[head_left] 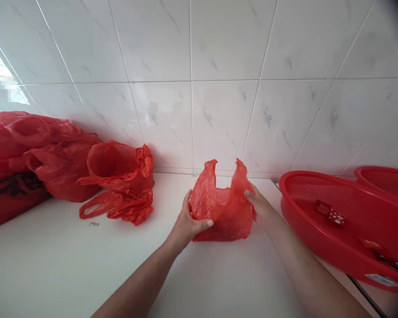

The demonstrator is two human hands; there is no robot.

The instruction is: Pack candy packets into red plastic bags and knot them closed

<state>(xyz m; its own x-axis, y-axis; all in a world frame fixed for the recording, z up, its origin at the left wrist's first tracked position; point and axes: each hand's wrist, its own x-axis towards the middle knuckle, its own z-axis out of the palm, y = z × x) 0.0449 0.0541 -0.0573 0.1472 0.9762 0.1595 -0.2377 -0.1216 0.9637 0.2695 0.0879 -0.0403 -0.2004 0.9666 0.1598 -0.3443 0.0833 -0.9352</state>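
Observation:
A thin red plastic bag (230,216) stands upright on the white tabletop, its two handle loops pointing up. My left hand (189,223) grips its left side, with the thumb laid across the front and the other fingers partly behind the plastic. On the opposite side, my right hand (255,201) holds the bag near the base of the right handle. The right thumb shows in front, while the rest of those fingers are mostly hidden. What the bag contains, if anything, cannot be made out.
Crumpled red bags (121,176) lie to the left, beside a larger heap of red bags (59,163). At the right, a big red plastic basket (318,247) holds a few small packets, with a second red basket (384,176) behind it. A tiled wall (225,119) bounds the back.

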